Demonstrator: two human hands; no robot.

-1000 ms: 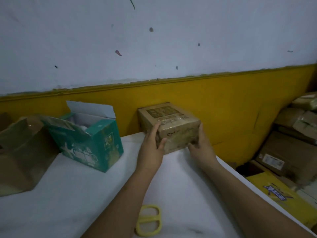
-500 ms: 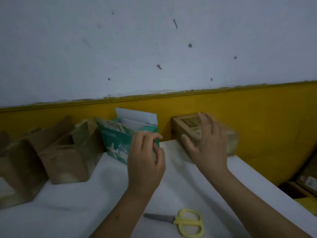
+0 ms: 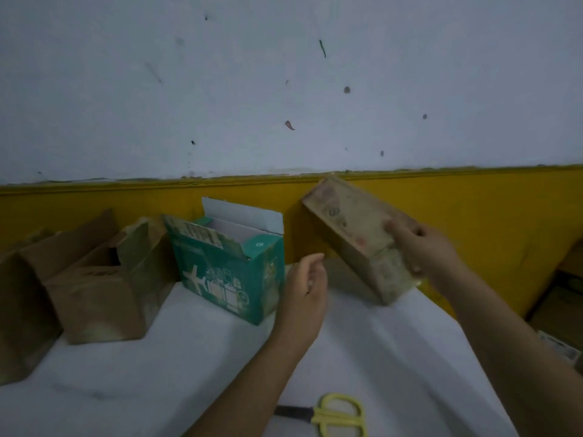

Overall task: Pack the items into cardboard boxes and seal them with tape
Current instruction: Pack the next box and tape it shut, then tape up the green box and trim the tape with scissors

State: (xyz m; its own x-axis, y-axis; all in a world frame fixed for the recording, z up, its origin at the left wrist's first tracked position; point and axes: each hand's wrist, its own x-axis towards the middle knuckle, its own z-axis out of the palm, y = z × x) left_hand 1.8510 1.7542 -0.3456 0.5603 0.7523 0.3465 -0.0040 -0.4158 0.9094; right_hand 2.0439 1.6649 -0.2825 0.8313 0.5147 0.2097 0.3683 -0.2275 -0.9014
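A small taped brown cardboard box is tipped up on its near lower edge at the table's far right, with my right hand gripping its right side. My left hand hovers empty with loosely curled fingers between that box and a green printed box. The green box stands with its top flaps open. Yellow-handled scissors lie shut on the white table near the front edge.
Two open brown cardboard boxes stand at the table's left, one partly cut off. A yellow-and-white wall runs right behind the table. Stacked cartons sit on the floor beyond the table's right edge.
My right hand has taken hold of the taped brown box and tilted it up from lying flat. My left hand came off it and opened slightly. The view has shifted left.
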